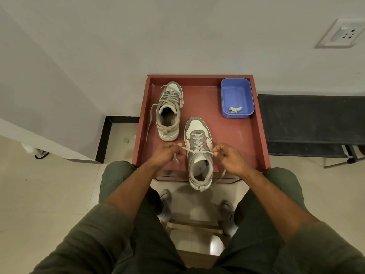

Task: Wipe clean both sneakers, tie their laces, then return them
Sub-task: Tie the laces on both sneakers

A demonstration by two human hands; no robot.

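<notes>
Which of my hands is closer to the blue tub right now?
Right. Your right hand sits below the blue tub, nearly in line with it, pinching a lace end. Your left hand is farther off, across the near sneaker, pinching the other end.

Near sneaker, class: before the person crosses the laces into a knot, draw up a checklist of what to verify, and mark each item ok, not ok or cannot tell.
1. Left hand pinches one lace end: ok.
2. Right hand pinches the other end: ok.
3. Lace pulled taut across the near sneaker: ok.
4. Near sneaker fully supported on the red tray table: not ok, its heel overhangs the front edge.
5. Far sneaker tied: not ok, its lace trails loose.
6. Sneakers wiped clean: cannot tell.
</notes>
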